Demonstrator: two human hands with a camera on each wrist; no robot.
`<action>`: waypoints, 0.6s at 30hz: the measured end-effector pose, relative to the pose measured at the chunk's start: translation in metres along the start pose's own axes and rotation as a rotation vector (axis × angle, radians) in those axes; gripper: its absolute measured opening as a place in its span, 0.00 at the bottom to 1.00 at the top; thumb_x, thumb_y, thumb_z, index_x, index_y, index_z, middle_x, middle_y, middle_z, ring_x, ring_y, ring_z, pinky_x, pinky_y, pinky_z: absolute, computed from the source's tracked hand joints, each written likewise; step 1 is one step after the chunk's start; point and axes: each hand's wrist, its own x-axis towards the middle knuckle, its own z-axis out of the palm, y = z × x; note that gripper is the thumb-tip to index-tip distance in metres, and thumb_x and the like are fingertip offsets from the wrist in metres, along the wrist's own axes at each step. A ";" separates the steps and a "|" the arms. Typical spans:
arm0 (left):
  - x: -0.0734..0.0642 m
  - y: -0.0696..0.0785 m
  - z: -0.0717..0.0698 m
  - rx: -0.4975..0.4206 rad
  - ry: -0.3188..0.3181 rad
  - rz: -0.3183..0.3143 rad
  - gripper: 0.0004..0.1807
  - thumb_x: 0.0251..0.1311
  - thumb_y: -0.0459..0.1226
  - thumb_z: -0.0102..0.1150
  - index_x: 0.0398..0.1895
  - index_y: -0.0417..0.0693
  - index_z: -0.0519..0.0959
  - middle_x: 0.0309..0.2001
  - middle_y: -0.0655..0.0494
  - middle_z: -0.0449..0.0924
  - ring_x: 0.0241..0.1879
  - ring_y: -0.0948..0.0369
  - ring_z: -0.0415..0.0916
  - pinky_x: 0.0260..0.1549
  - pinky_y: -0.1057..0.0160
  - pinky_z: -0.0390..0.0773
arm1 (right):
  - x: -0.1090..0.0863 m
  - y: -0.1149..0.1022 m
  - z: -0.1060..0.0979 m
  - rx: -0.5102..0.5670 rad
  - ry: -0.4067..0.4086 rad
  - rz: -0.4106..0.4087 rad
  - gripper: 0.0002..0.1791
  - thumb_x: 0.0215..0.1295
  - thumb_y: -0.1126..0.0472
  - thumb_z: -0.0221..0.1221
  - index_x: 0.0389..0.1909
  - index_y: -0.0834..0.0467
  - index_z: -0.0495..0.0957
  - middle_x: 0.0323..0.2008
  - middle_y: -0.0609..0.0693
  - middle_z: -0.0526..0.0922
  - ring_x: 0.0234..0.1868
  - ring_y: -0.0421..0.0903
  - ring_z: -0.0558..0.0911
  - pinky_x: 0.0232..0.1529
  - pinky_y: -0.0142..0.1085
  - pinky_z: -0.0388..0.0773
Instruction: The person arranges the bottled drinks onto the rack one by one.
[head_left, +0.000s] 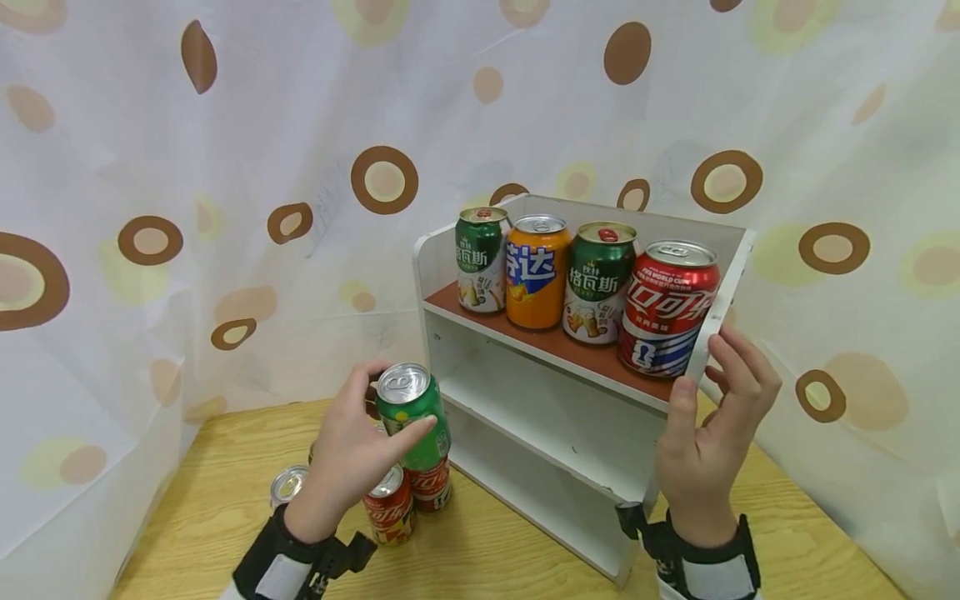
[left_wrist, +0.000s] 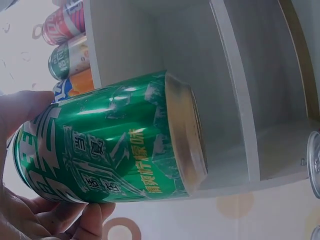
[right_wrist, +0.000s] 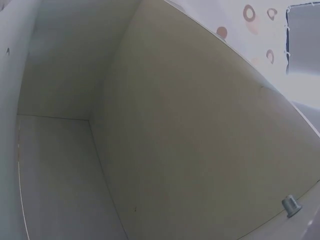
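My left hand grips a green lemon soda can, thumb on one side and fingers round the other. Its silver top faces up in the head view. In the left wrist view the green can lies across the picture before the shelf's compartments. At the right side panel of a white shelf rack is my right hand, its thumb at the front edge and its fingers on the outer side. Along the top tier stand a green-and-white can, an orange can, another green-and-white can and a red cola can.
Below my left hand, red cans stand on the wooden table, close to the rack's left side. Another can is partly hidden behind the left wrist. A patterned curtain hangs behind. Two lower tiers show inside the rack.
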 end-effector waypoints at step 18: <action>0.018 0.008 0.034 -0.098 -0.020 -0.004 0.39 0.53 0.41 0.79 0.66 0.46 0.69 0.56 0.49 0.80 0.52 0.53 0.79 0.47 0.51 0.84 | -0.001 0.000 -0.001 -0.014 -0.005 -0.005 0.21 0.72 0.64 0.50 0.58 0.75 0.65 0.64 0.63 0.68 0.67 0.48 0.67 0.61 0.29 0.64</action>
